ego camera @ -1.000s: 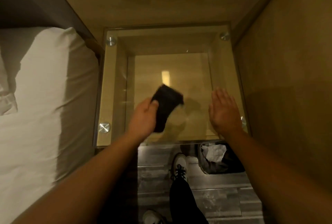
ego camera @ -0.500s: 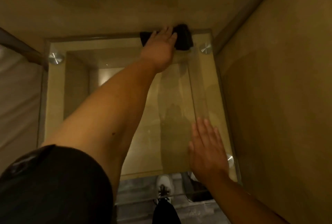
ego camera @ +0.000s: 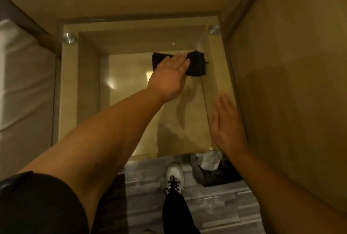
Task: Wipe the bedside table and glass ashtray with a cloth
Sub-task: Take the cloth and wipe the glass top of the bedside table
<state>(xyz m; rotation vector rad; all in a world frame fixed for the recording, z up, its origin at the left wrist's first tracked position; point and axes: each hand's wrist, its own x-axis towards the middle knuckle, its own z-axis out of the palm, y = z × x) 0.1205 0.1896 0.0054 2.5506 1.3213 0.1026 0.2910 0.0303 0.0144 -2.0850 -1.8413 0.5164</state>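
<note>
At the far left lies the bed (ego camera: 20,87) with its white bedding, right up against the table (ego camera: 69,87), whose glass top is pinned at the far corners by round metal caps (ego camera: 69,38). Across the middle of the glass reaches the left hand (ego camera: 169,77), its fingers flat and spread over the dark folded cloth (ego camera: 196,63), pressing it to the glass in the far right part of the top; the grip here is no clench, just an open palm bearing down on the cloth. Damp-looking smears show on the glass nearer the person, which suggests part of the surface is already covered. To wipe well from here, keep the palm flat so the whole fold stays in contact, run straight overlapping strokes, and work the cloth close around the corner caps and along the edges where dust would collect. Further right, the right hand (ego camera: 227,124) is open with nothing in it, at the near right edge of the table, seemingly steadying the body; whether it touches the glass is unclear. Below the table's near edge a white shoe (ego camera: 173,173) stands on the grey floor beside a bin (ego camera: 221,175) with crumpled paper. No glass ashtray is in view, so that part seems yet to come.
</note>
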